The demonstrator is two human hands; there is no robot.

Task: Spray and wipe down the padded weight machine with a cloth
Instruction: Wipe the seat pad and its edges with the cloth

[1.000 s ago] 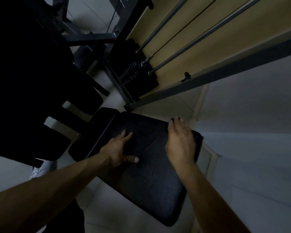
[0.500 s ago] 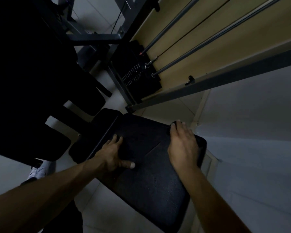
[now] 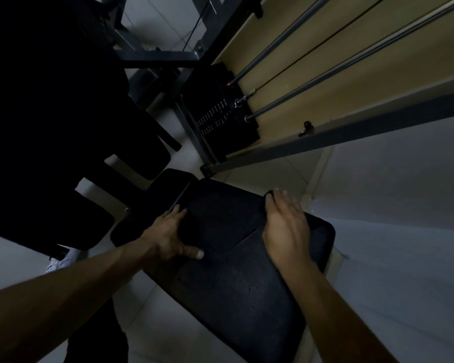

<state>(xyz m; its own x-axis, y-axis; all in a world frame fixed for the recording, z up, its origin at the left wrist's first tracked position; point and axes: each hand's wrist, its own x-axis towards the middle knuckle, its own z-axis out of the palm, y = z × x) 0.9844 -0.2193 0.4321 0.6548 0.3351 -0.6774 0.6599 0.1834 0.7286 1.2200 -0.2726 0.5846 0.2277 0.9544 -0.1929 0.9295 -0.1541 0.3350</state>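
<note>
In a dim gym, a person leans over the black padded seat [image 3: 236, 292] of a weight machine, both bare forearms reaching in from the bottom of the head view. At far left, large dark pads [image 3: 50, 100] of the machine fill the shadow, and a white shoe [image 3: 62, 260] shows on the pale tiled floor [image 3: 168, 334] beneath them.

The left hand [image 3: 168, 237] lies palm down on the near left part of the seat. Its fingers are straight and close together, pointing toward the gap beside a smaller dark pad [image 3: 165, 184], and its thumb is stretched wide to the side.

Between the hands a faint crease crosses the seat. It may be the edge of a dark cloth [image 3: 220, 224] spread flat there, though the light is too poor to tell cloth from padding.

Beyond the seat stands the black weight stack [image 3: 220, 121], with two steel guide rods [image 3: 325, 77] and a thin cable rising from it along a tan panel.

The right hand [image 3: 286, 226] rests flat on the far right part of the seat. Its fingers are pressed together, and their tips reach the seat's far edge. A grey frame bar [image 3: 351, 132] runs diagonally above it, and a plain grey wall [image 3: 404, 231] closes the right side.
</note>
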